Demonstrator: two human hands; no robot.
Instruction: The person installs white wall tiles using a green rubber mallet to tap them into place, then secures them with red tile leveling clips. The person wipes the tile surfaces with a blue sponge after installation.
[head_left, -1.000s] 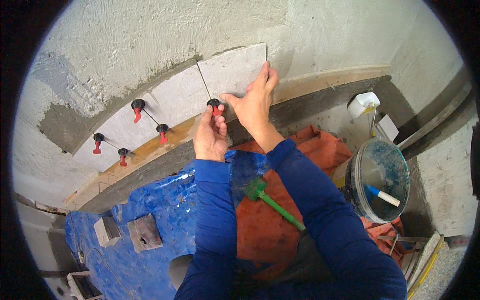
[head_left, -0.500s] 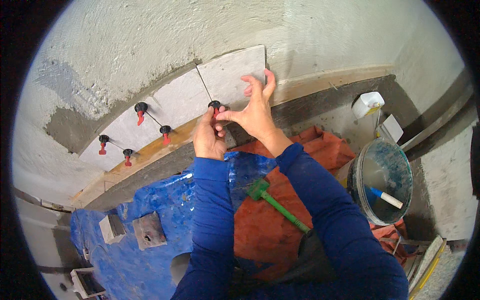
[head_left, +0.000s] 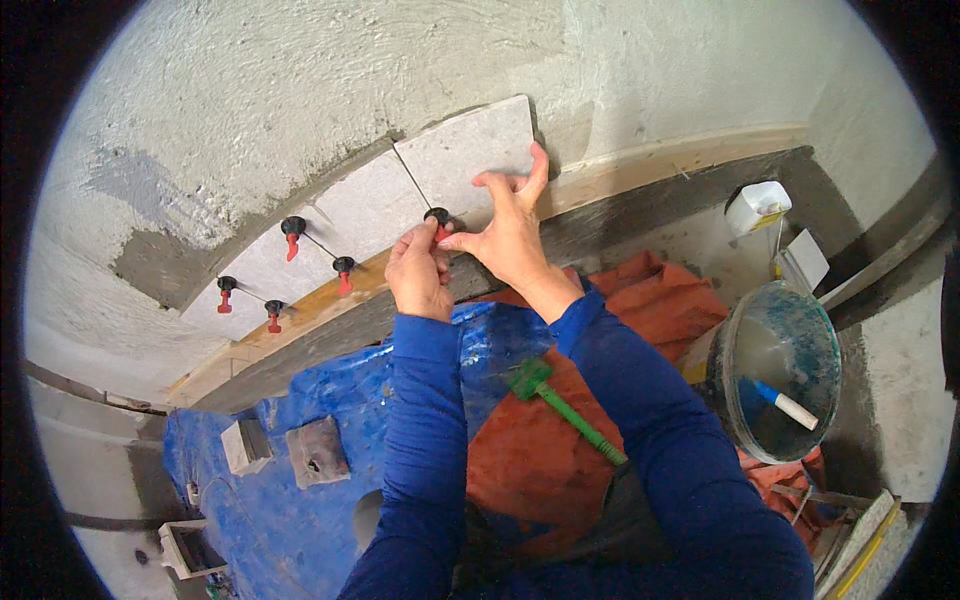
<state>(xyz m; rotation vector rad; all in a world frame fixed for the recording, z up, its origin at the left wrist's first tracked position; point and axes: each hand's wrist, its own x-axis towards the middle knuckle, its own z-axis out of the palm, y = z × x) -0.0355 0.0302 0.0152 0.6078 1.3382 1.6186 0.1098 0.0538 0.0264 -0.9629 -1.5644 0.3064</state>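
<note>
A row of pale tiles runs along the curved wall, set above a wooden strip (head_left: 600, 178). At the lower end of the joint between the right-hand tile (head_left: 475, 140) and the tile beside it sits a tile levelling clip (head_left: 437, 216) with a black cap and red handle. My left hand (head_left: 420, 275) is closed, pinching that red handle. My right hand (head_left: 515, 230) has its fingers spread at the right-hand tile's lower right corner, thumb tip against the handle. Several similar clips, one at the upper joint (head_left: 293, 228), stand in the joints to the left.
A green mallet (head_left: 560, 405) lies across an orange tarp (head_left: 530, 460) below my hands. A blue tarp (head_left: 270, 520) holds a tile stack (head_left: 245, 447) and a grey square piece (head_left: 317, 453). On the right stand a bucket (head_left: 722, 380) with a blue-and-white-handled tool and a white tub (head_left: 757, 208).
The whole scene has shifted slightly right and down in the picture. Both hands keep nearly the same places at the clip, the left fingers now closer around its red handle.
</note>
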